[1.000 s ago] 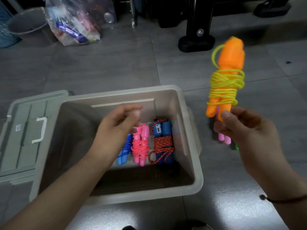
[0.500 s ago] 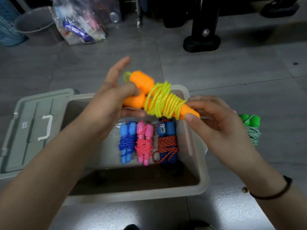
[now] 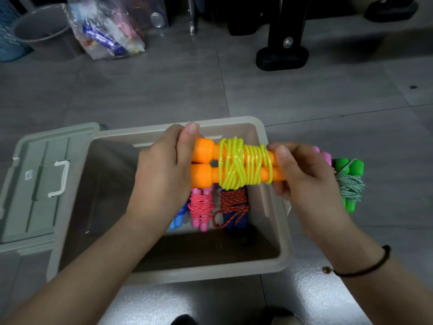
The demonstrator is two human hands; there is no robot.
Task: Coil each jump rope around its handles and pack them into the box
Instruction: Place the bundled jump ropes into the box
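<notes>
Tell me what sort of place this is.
Probably an indoor room, maybe a home or storeroom, seen down at the floor: grey floor tiles, a bucket, a stuffed plastic bag and a black stand foot.
</notes>
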